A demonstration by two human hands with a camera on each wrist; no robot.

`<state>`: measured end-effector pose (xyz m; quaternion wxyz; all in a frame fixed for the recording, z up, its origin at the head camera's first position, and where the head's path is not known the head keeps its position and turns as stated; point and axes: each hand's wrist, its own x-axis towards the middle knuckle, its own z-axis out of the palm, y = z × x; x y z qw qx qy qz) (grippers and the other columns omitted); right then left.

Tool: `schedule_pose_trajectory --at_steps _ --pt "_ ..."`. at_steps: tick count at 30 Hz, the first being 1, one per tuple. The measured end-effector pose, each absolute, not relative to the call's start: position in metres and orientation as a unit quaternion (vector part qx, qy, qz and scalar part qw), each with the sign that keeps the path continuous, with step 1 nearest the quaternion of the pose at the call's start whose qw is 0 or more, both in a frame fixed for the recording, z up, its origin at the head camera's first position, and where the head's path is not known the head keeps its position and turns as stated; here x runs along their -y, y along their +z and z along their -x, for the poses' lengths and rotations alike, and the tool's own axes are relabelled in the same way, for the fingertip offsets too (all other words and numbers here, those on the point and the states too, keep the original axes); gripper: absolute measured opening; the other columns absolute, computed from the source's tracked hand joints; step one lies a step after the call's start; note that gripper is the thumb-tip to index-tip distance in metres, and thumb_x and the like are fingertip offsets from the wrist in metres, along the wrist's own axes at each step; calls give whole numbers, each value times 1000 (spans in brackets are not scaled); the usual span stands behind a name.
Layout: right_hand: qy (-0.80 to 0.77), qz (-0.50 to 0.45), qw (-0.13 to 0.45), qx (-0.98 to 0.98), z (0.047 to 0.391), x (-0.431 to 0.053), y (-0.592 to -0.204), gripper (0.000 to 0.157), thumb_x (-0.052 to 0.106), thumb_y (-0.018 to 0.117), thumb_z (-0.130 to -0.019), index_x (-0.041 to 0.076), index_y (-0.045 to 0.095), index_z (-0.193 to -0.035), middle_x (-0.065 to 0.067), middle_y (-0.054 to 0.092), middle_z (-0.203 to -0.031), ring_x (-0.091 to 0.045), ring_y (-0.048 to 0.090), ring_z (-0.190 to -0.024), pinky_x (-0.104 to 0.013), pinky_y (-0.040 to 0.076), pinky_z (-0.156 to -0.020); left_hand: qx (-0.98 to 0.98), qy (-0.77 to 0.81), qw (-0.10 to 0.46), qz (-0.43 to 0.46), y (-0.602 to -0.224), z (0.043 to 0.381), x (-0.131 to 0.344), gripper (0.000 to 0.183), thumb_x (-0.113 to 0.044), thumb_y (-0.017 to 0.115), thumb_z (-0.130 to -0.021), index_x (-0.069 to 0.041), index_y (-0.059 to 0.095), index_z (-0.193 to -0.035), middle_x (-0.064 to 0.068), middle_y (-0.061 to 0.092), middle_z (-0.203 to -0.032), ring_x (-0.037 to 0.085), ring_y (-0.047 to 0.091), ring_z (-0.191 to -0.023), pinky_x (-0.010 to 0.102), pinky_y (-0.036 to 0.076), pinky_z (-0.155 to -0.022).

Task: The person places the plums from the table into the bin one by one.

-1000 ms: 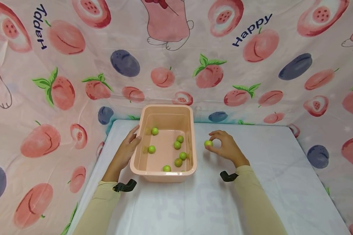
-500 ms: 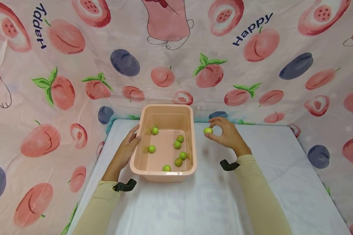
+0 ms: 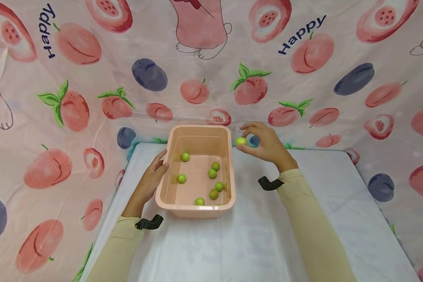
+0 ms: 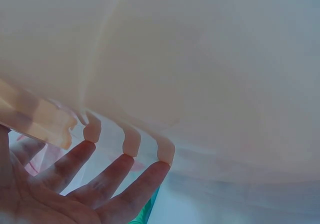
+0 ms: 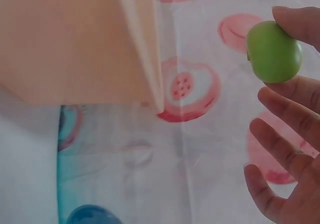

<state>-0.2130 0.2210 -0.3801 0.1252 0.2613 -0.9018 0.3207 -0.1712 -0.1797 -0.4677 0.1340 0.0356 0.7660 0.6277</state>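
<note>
A peach-coloured plastic bin (image 3: 194, 208) stands at the middle of the table, with several small round green fruits (image 3: 212, 173) scattered on its floor. My left hand (image 3: 150, 182) rests against the bin's left side; in the left wrist view its straight fingers (image 4: 135, 189) touch the outer wall with their tips. Up beside the bin's back right corner, my right hand (image 3: 266, 144) pinches one green fruit (image 5: 274, 52) between thumb and forefinger. Its other fingers (image 5: 280, 144) are spread loosely below the fruit.
A white cloth (image 3: 261, 243) covers the table. Behind it and at both sides hangs a fabric (image 3: 211, 70) printed with peaches, strawberries and blue fruit, close to the bin's back edge. Dark wrist mounts (image 3: 270, 183) sit at both cuffs.
My right hand has risen from near the table, moving back and then left toward the bin's back right corner with the green fruit. The left hand and bin stay put.
</note>
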Motion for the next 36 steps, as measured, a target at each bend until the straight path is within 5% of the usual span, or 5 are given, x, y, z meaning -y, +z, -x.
schedule_pose_trajectory --at_steps 36 --pt "311 -350 111 877 231 -131 -307 28 47 79 -83 21 73 -92 1 65 -130 -19 55 -126 -46 45 -108 -777 616 128 -33 -468 171 180 57 -40 46 -109 -44 23 -161 18 33 -163 45 49 -139 54 50 -104"
